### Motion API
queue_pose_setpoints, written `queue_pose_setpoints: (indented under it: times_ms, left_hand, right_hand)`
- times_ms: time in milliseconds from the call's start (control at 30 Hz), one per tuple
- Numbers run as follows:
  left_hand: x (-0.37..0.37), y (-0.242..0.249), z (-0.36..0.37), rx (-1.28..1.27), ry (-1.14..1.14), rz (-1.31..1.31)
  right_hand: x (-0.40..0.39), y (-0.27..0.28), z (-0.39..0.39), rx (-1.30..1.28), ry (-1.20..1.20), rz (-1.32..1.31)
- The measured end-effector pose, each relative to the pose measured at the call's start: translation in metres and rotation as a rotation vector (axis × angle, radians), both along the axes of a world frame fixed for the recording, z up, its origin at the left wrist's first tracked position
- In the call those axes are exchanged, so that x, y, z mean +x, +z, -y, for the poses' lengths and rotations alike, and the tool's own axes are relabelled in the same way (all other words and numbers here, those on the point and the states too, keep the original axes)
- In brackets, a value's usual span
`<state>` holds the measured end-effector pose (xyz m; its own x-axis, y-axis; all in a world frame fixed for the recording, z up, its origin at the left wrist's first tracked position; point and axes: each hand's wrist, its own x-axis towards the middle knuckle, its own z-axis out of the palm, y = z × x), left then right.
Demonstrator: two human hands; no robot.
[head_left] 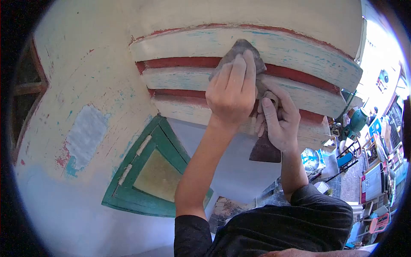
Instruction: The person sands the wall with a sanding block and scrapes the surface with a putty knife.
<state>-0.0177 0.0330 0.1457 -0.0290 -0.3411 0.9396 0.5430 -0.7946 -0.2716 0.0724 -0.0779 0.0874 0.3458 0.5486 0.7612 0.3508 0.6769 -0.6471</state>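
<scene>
My left hand [231,92] presses a grey, dusty piece of sandpaper [240,47] flat against the painted moulding [188,45], its fingers laid over the sheet. The moulding has cream bands with worn blue streaks and red grooves between them. Just right of and below it, my right hand [280,122] is wrapped round a putty knife. The handle end with a hole shows above the thumb, and the dark, wide blade of the putty knife [266,150] points down. Pale dust coats the fingers of both hands.
A green shutter-like panel [150,167] with a yellowish pane sits below the moulding. On the cream wall [85,64] is a grey filler patch [87,132]. Lower right, chairs, a pink chair [379,223] and household clutter stand on the floor below.
</scene>
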Motion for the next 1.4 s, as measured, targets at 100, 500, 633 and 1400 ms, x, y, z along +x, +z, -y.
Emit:
queue_pose_setpoints:
  times_ms: [100, 500, 633, 1400]
  left_hand:
    - [-0.001, 0.033, -0.002, -0.054, 0.013, 0.035]
    - [-0.045, -0.041, 0.053, -0.378, -0.223, 0.052]
    - [-0.072, -0.069, 0.089, -0.895, -0.662, 0.405]
    - [-0.084, -0.241, 0.138, -1.591, -0.724, 0.473]
  right_hand:
    - [0.002, 0.0, -0.004, 0.006, -0.044, 0.07]
    - [-0.001, 0.0, 0.008, 0.023, -0.006, 0.049]
    - [0.001, -0.022, 0.014, 0.116, -0.027, 0.129]
    - [-0.023, -0.156, 0.024, -0.67, 0.389, 0.245]
